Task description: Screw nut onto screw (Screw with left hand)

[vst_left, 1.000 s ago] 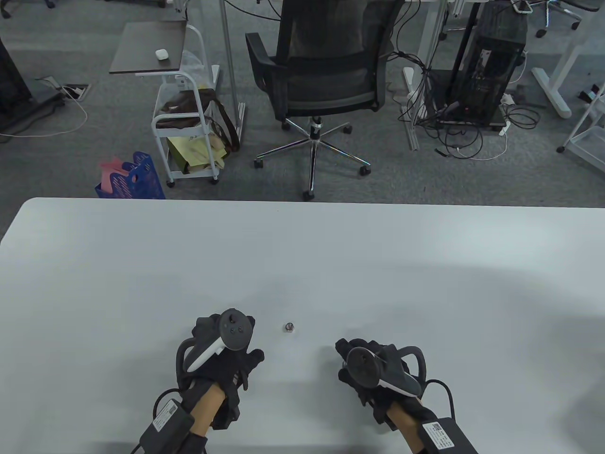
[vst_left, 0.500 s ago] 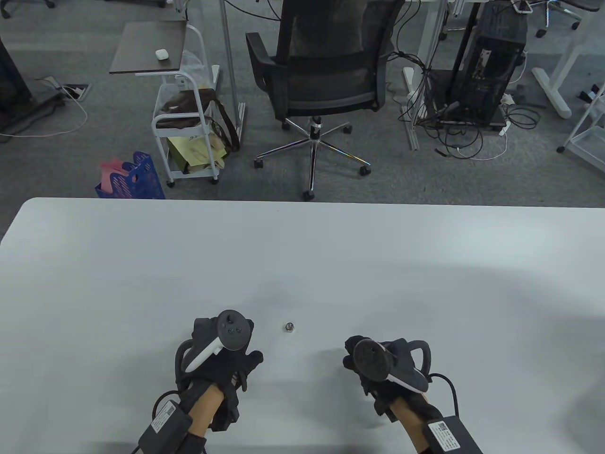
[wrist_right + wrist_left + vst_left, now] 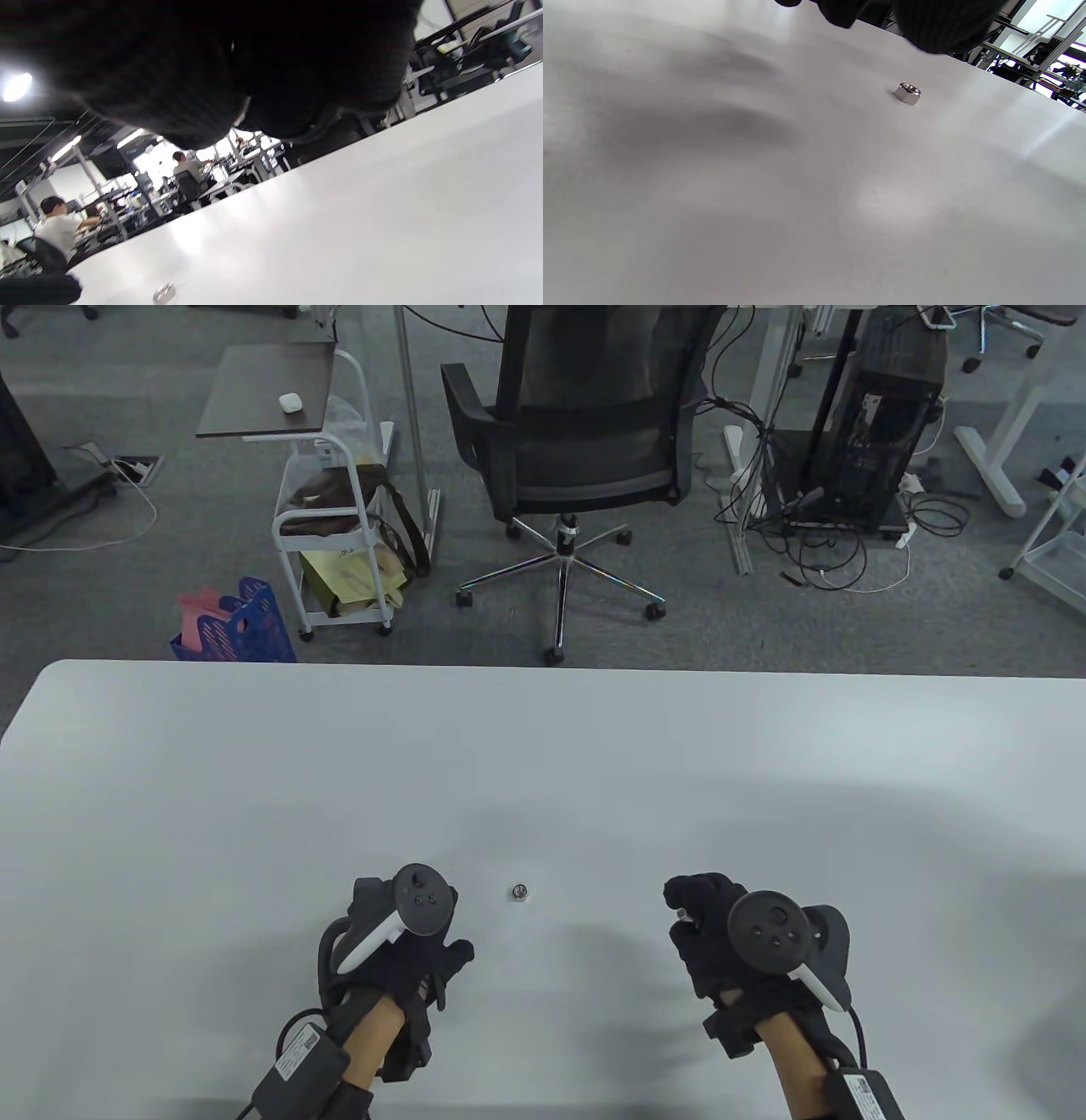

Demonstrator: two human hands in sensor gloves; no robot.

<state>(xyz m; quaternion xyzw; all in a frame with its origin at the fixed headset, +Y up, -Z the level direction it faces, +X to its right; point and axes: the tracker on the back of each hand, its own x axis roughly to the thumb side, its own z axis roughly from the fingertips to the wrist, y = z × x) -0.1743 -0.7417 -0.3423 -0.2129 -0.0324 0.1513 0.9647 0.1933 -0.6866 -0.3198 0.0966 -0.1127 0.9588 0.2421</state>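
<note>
Step in hand: pick-up stage, nothing threaded yet.

Small silver hexagonal metal nut [image 3: 519, 892] lies flat on white table [image 3: 543, 763], at 2 o'clock from left hand [image 3: 399, 933], untouched.

Left hand fingers hidden under tracker, cannot tell whether clenched.

Right hand [image 3: 721, 937], at 4 o'clock from nut, pinches small pale metal screw [image 3: 683, 913] at fingertips.

Next move, judged: left hand picks up nut, brings it to screw tip, aligns thread.

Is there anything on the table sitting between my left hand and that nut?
Nothing visible. The nut lies alone on the white table, just right of the left hand, with only bare tabletop between them. The left wrist view shows the same: the nut sits below the fingers with open surface around it.
</note>
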